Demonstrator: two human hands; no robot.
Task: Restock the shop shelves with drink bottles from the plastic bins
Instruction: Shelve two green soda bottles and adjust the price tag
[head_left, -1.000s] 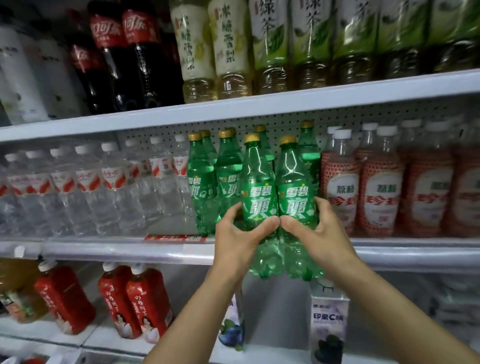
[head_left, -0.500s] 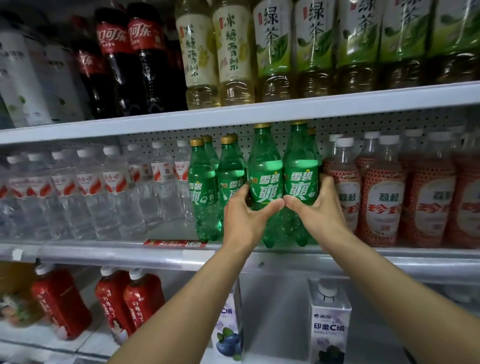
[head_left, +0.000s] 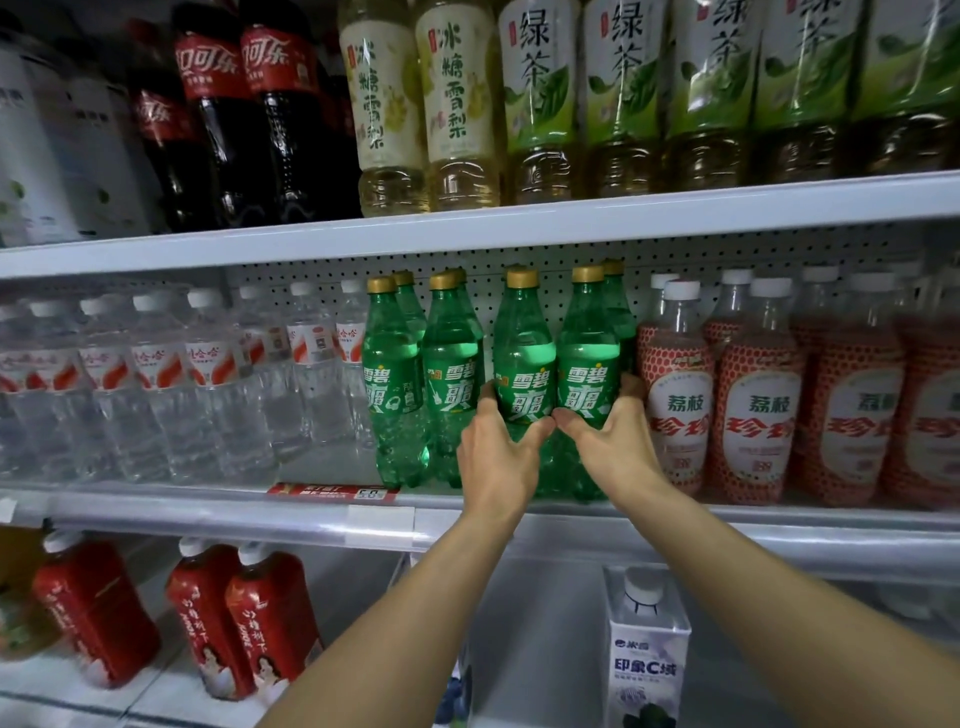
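Two green soda bottles with gold caps stand upright side by side on the middle shelf (head_left: 332, 512). My left hand (head_left: 496, 462) grips the left green bottle (head_left: 522, 358) low on its body, thumb across the front. My right hand (head_left: 613, 449) grips the right green bottle (head_left: 589, 358) the same way, and the two thumbs nearly meet. More green bottles (head_left: 395, 374) stand just to the left and behind. No plastic bin is in view.
Clear water bottles (head_left: 208, 374) fill the shelf's left, red lychee drink bottles (head_left: 753, 405) its right. The upper shelf (head_left: 571, 221) carries cola (head_left: 280, 114) and tea bottles (head_left: 540, 104). Below stand red bottles (head_left: 270, 623) and a white carton (head_left: 647, 654).
Both hands have pushed the two green bottles up and back from the shelf's front edge onto the middle shelf, into the row of green bottles.
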